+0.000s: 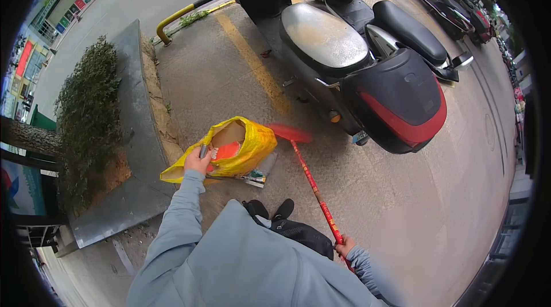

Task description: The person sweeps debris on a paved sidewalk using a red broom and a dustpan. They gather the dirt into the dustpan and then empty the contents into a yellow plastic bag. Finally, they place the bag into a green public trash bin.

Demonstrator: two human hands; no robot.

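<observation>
My left hand grips a short grey handle at the near side of an open yellow bag, which has something orange-red and tan inside. A silvery flat piece, perhaps a dustpan, shows under the bag's right side. My right hand is closed round the red pole of a broom, low at the right near my body. The broom's red head is blurred, on the pavement just right of the bag, beside the black scooter.
A black scooter with a red-trimmed top box stands ahead, more scooters behind it. A yellow-black rail runs along the back. At left are a stone planter edge, a shrub and a tree trunk. Pavement stretches right.
</observation>
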